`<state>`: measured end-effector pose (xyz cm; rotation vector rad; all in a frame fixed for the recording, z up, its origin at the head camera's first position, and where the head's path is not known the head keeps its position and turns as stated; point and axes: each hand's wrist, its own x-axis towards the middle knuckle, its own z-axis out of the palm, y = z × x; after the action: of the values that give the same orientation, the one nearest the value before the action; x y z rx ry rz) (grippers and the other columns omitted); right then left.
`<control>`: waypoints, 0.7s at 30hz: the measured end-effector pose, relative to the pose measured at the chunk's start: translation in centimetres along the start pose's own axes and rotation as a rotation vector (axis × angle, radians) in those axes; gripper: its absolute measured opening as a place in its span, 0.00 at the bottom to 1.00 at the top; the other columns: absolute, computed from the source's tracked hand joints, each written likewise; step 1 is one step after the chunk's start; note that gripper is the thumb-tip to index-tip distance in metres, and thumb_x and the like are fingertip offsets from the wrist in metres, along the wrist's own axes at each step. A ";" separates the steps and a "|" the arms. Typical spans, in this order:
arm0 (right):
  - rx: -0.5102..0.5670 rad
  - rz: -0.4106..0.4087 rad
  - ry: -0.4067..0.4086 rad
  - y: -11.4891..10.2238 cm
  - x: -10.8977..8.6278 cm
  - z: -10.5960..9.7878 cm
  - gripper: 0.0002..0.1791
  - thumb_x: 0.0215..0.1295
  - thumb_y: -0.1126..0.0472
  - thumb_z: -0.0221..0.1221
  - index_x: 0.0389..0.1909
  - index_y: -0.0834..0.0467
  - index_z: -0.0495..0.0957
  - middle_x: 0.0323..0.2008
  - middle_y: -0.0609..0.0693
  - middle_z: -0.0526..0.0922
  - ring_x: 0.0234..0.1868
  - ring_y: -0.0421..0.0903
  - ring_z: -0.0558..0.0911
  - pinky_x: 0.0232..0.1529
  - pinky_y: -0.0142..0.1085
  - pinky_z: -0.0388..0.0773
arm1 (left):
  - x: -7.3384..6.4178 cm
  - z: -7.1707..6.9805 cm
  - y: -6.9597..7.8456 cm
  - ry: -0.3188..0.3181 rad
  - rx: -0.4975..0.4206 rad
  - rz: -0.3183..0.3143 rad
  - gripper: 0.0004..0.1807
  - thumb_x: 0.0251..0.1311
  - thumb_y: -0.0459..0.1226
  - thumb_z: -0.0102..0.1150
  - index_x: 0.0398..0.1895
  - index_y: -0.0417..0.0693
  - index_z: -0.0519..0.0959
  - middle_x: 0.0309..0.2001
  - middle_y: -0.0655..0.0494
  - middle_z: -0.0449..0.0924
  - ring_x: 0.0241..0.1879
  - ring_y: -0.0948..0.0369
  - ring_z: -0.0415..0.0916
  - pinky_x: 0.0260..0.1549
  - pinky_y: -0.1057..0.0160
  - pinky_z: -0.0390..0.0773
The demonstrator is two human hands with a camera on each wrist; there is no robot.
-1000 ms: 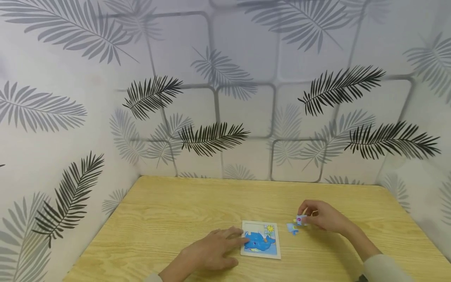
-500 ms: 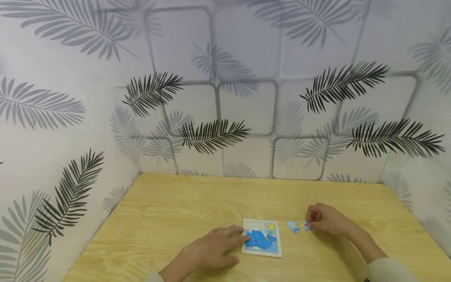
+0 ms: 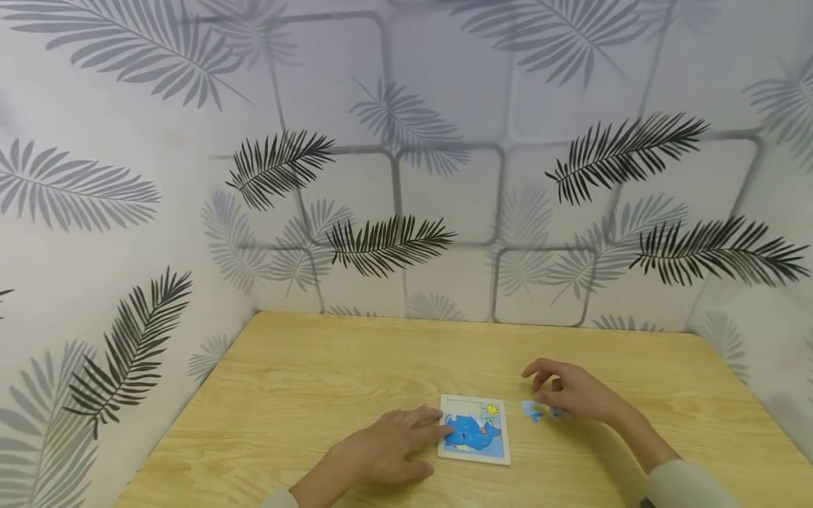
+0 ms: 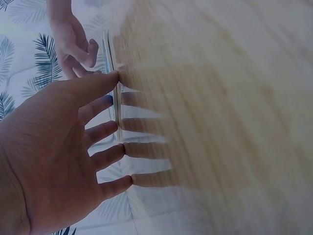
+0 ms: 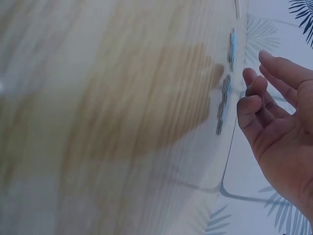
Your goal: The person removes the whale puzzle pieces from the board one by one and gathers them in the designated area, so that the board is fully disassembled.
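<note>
A square white-framed jigsaw puzzle with a blue whale and a yellow sun lies flat; its upper left part shows a pale, unfilled patch. My left hand rests spread at its left side, forefinger on the whale picture. In the left wrist view, fingertips of the left hand touch the table and the puzzle's edge. Over two loose puzzle pieces right of the frame hovers my right hand, which partly hides them. The right wrist view has both pieces flat on the table, apart from the loosely bent fingers.
The wood-grain table extends around the puzzle on all sides. A wall covering with grey and black leaf prints stands behind the table and along its left side.
My right hand has put its puzzle piece down beside the other one, let go and shifted left above them. The left hand has stayed at the puzzle.
</note>
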<state>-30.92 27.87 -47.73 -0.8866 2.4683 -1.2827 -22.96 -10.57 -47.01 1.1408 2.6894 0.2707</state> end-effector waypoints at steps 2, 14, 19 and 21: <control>0.058 0.002 -0.027 -0.2 0.4 0.3 0.22 0.74 0.69 0.60 0.66 0.69 0.71 0.47 0.66 0.79 0.20 0.37 0.69 0.17 0.28 0.69 | 0.1 -0.1 0.0 -0.002 0.003 0.001 0.35 0.75 0.54 0.55 0.82 0.67 0.60 0.81 0.59 0.58 0.80 0.55 0.54 0.75 0.44 0.62; 0.062 -0.032 -0.166 -1.2 3.2 2.6 0.22 0.70 0.68 0.64 0.64 0.58 0.79 0.54 0.64 0.79 0.20 0.35 0.68 0.21 0.27 0.71 | 0.3 -0.1 0.1 -0.008 0.005 -0.013 0.35 0.74 0.54 0.56 0.81 0.67 0.61 0.80 0.59 0.59 0.80 0.55 0.56 0.74 0.44 0.63; -0.005 -0.022 -0.169 -2.3 4.1 3.5 0.21 0.67 0.68 0.66 0.61 0.54 0.82 0.54 0.60 0.80 0.25 0.38 0.72 0.26 0.29 0.72 | 0.2 -0.1 0.1 -0.008 0.010 -0.010 0.35 0.74 0.55 0.56 0.81 0.67 0.61 0.80 0.59 0.59 0.80 0.55 0.55 0.74 0.43 0.64; -0.048 -0.030 -0.162 -2.7 4.3 3.9 0.21 0.66 0.69 0.66 0.59 0.54 0.84 0.52 0.59 0.80 0.31 0.41 0.73 0.32 0.30 0.73 | 0.2 -0.1 0.1 -0.008 0.013 -0.004 0.35 0.74 0.55 0.55 0.81 0.67 0.61 0.80 0.59 0.59 0.80 0.55 0.55 0.74 0.43 0.64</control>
<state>-31.50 21.50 -47.50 -1.0010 2.3766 -1.1177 -23.05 -10.33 -46.91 1.1380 2.6904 0.2479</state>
